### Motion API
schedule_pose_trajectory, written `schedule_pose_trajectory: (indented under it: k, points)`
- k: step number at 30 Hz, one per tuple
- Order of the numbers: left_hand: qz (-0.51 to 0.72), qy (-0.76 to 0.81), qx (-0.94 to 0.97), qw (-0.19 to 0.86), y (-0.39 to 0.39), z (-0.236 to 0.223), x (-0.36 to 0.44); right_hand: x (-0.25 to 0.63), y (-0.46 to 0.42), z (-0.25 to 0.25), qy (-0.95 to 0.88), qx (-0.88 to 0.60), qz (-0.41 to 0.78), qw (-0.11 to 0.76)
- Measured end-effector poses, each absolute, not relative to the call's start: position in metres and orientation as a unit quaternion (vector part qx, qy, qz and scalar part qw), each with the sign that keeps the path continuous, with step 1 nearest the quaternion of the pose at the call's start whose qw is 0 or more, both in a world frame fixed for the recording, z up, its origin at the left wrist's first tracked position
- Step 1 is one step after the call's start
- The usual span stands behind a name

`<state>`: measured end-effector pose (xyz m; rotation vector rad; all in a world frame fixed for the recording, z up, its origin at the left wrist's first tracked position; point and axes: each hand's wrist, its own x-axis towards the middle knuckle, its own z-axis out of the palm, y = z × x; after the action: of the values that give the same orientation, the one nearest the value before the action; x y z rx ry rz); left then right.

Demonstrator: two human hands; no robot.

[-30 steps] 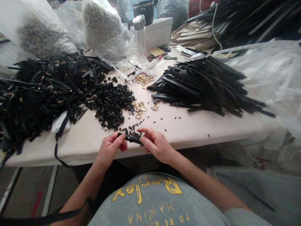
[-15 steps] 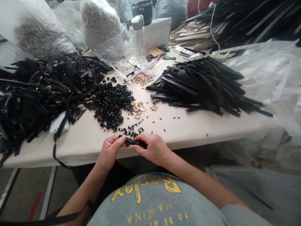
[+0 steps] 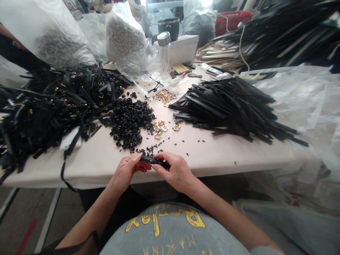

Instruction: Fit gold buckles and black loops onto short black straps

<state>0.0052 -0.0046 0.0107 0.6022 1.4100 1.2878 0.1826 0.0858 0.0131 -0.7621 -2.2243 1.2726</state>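
My left hand [image 3: 127, 170] and my right hand [image 3: 174, 170] together pinch a short black strap piece [image 3: 153, 161] at the table's front edge, one hand at each end. Just beyond the hands lies a heap of small black loops [image 3: 131, 120] with tiny black bits scattered around it. A few gold buckles [image 3: 158, 128] lie to the right of that heap. A fan of plain black straps [image 3: 231, 106] spreads at the right. A big tangle of black straps with gold buckles [image 3: 53, 102] fills the left.
The beige table [image 3: 217, 152] carries clear bags of small parts [image 3: 124, 39] at the back, a clear bottle with a metal cap [image 3: 164, 49] and a white box [image 3: 183, 47]. Plastic sheeting [image 3: 305, 92] covers the right side. More dark strips [image 3: 278, 32] pile at the far right.
My right hand slid left along the strap piece and closed over its end. The view tilted up slightly, so the table contents sit lower in the picture.
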Motion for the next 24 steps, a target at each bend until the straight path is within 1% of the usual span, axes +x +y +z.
schedule_pose_trajectory:
  k: [5, 10, 18, 21, 24]
  points:
    - [0.540, 0.569, 0.257, 0.565, -0.004, 0.011, 0.010, 0.178, 0.083, 0.015, -0.816, -0.265, 0.446, 0.256]
    - [0.503, 0.557, 0.302, 0.588, 0.001, 0.010, 0.012, 0.178, 0.086, 0.007, -0.823, -0.243, 0.422, 0.292]
    - [0.435, 0.590, 0.407, 0.545, 0.004, 0.013, 0.008, 0.179, 0.089, -0.005, -0.876, -0.198, 0.325, 0.295]
    - [0.432, 0.605, 0.412, 0.526, 0.004, 0.017, -0.001, 0.183, 0.095, -0.004, -0.872, -0.213, 0.339, 0.280]
    - [0.453, 0.631, 0.410, 0.478, 0.008, 0.022, -0.030, 0.192, 0.108, -0.005, -0.848, -0.263, 0.370, 0.274]
